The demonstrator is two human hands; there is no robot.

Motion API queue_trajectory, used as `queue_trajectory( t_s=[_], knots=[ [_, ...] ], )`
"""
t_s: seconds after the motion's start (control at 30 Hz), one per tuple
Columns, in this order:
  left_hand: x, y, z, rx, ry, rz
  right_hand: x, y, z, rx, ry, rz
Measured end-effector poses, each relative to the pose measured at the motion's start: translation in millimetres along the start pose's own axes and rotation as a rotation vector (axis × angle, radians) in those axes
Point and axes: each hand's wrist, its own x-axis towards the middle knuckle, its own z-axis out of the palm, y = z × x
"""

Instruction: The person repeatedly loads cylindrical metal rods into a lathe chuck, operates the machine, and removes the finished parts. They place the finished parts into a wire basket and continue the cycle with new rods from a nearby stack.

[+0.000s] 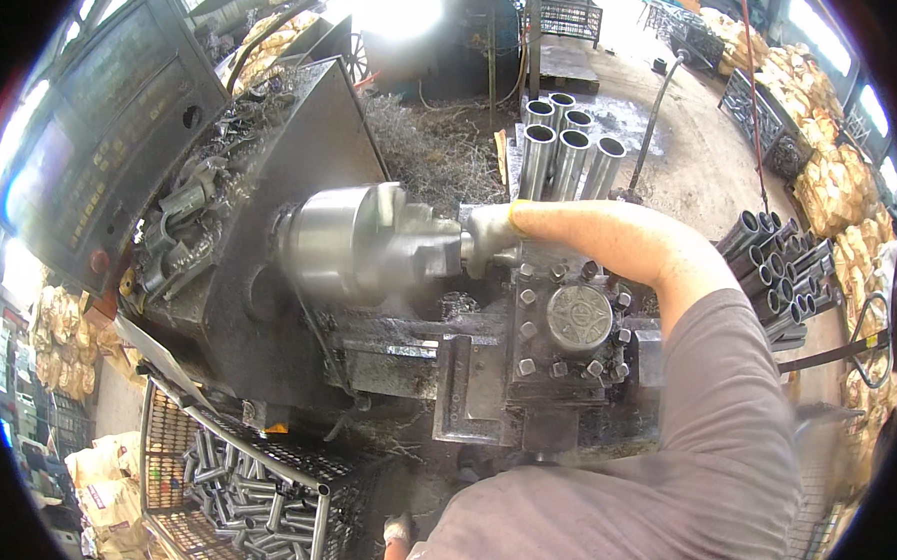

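Observation:
My right arm reaches across the lathe, and my gloved right hand is closed at the front of the chuck. Between its fingers and the jaws shows a short, shiny stretch of metal tube; the rest of the tube is hidden. The chuck and its jaws look blurred. Below my right forearm sits the square tool post, ringed with bolts. My left hand, in a pale glove, hangs low beside the wire basket; it is small and blurred, so its fingers cannot be made out.
Several steel tubes stand upright behind the tool post. More tubes lie stacked at the right. Short cut tubes fill a wire basket at lower left. Metal shavings heap behind the chuck; a control panel stands left.

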Motion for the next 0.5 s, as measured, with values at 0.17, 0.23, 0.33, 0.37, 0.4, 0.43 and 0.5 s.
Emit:
queue_trajectory(
  t_s=[0.17, 0.23, 0.33, 0.37, 0.4, 0.43, 0.5],
  knots=[
    [-32, 77, -16, -0.352, 0.032, -0.117, -57, 45, -3, -0.137, 0.084, -0.021],
    [-48, 105, -28, -0.467, -0.006, -0.199, -101, 81, 6, -0.103, 0.242, 0.052],
    [-23, 84, -58, -0.057, 0.194, 0.262, -152, 117, 40, 0.305, 0.781, 0.068],
    [-12, 88, -74, -0.035, 0.224, 0.346, -169, 88, 34, 0.364, 0.842, 0.317],
    [-7, 134, -100, -0.001, 0.245, 0.453, -184, 81, 30, 0.397, 0.913, 0.336],
    [-13, 180, -120, 0.026, 0.272, 0.558, -201, 73, 34, 0.350, 1.006, 0.298],
    [-68, 298, -169, -0.098, 0.270, 0.739, -230, 32, 30, 0.268, 1.126, 0.230]
  ],
)
